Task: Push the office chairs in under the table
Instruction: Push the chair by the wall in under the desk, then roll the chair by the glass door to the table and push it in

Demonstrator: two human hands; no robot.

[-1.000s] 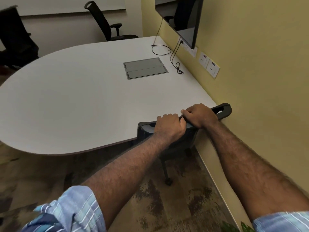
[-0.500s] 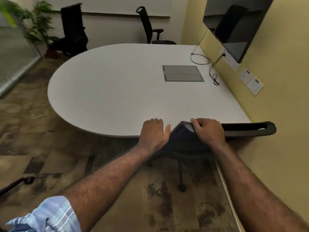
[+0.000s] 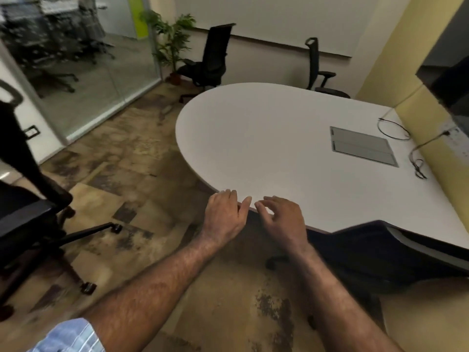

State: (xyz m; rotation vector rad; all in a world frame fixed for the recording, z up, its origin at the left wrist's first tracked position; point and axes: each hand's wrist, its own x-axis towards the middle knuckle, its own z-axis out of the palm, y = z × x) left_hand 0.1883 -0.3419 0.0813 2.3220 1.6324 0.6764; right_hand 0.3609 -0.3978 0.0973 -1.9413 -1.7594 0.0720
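Four office chairs show around the white table (image 3: 279,138) from where we stand. Both our hands hang over its near rounded edge and grip nothing. Our left hand (image 3: 224,217) has its fingers straight and close together, the tips lying at the table's rim; whether they touch the top we cannot tell. Our right hand (image 3: 281,219) sits just beside it, fingers loosely spread and slightly bent, thumb pointing toward the left hand.

To our right, the nearest chair (image 3: 375,252) is tucked against the table, its dark back meeting the edge and its seat hidden beneath the top; one wheel shows on the floor below it. Neither hand touches it.

To our left, a second chair (image 3: 30,219) stands well apart from the table on the patterned carpet (image 3: 142,189), its legs and wheels in the open.

Across the table, a third chair (image 3: 210,59) stands back from the far rounded end, near a potted plant (image 3: 172,41) in the corner. The fourth chair (image 3: 317,69) stands at the far side close to the table, its seat partly hidden behind the top.

On the table's right part lies a grey panel (image 3: 363,146) set into the top, with a black cable (image 3: 396,128) looping beside it near the yellow wall (image 3: 375,52). A glass wall (image 3: 83,59) closes the room at left.
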